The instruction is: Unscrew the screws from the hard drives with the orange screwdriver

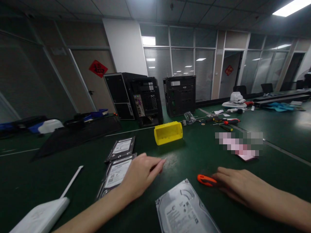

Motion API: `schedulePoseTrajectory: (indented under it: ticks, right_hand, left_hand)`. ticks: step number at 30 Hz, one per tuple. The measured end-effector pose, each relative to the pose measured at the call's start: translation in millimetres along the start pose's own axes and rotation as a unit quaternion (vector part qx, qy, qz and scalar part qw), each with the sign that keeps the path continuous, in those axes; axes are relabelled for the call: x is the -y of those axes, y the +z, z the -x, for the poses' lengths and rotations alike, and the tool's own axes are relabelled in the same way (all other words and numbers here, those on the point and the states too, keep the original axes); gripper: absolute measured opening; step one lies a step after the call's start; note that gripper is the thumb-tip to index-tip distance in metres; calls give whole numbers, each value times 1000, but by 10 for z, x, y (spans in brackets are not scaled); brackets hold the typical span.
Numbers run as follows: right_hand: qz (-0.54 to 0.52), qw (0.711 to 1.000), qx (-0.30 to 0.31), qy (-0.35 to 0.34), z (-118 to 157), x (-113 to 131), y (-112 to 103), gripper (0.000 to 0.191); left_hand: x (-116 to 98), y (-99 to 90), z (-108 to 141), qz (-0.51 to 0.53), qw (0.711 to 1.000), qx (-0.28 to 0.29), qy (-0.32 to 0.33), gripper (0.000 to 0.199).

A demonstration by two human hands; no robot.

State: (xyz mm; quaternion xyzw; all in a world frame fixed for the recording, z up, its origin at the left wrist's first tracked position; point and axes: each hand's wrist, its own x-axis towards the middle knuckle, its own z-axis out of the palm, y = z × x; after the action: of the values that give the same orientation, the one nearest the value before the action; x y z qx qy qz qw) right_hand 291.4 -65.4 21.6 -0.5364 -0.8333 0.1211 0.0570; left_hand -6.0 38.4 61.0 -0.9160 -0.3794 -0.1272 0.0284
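Note:
My left hand [142,173] hovers past the stacked hard drives with its thumb and fingers drawn together. Whatever lies in that pinch, if anything, is too small to see. Below it to the right, a silver hard drive [184,210] rests label up on the table. My right hand [234,181] is low over the table to the right of this drive, its fingers around an orange and black tool handle [206,180]; the tool's other end is hidden. Two more hard drives, a nearer one [116,173] partly covered by my left arm and a farther one [122,147], lie at left.
A yellow bin [168,133] stands on its side beyond my hands. Computer cases [181,95] line the back. Several hand tools [225,121] and a pink item [239,147], partly pixelated, lie at right. A white device [40,215] with a rod is at near left.

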Motion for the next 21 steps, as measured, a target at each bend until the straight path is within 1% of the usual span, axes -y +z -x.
schedulePoseTrajectory:
  ticks: [1,2,3,4,6,8,10,11,13,15,16,17,21]
  right_hand:
    - [-2,1000,-5,-18,-37,14,-18,40]
    - [-13,999,-10,-39,-82,21,-52,42]
    - [-32,998,-13,-60,-139,15,-100,43]
    - [-56,995,-15,-76,-209,-4,-158,42]
    - [-91,991,-39,-91,-398,-82,-280,40]
    - [-65,993,-85,-56,-659,-193,-364,34]
    - [-16,995,-99,28,-975,-306,-378,30]
    - [-6,993,-109,53,-1142,-353,-356,29]
    - [11,988,-127,86,-1461,-421,-273,30]
    - [30,983,-140,113,-1725,-449,-165,36]
    - [38,981,-142,123,-1830,-452,-111,37]
    - [46,980,-142,132,-1915,-449,-60,35]
    - [80,976,-136,149,-2099,-421,99,26]
  left_hand:
    - [-56,-3,126,76,996,18,-38,46]
    - [-96,7,230,142,986,39,-73,45]
    - [-123,26,311,195,974,47,-108,43]
    - [-141,52,371,240,960,49,-136,40]
    - [-163,105,439,306,939,33,-156,34]
    - [-192,141,455,356,921,18,-155,30]
    - [-235,148,443,411,896,9,-170,32]
    - [-259,143,434,447,875,5,-185,35]
    - [-302,126,424,531,823,6,-202,41]
    - [-332,115,435,599,778,20,-186,45]
    - [-342,114,450,619,765,29,-173,46]
    - [-351,114,469,630,758,36,-163,46]
    - [-383,105,534,640,749,49,-165,46]
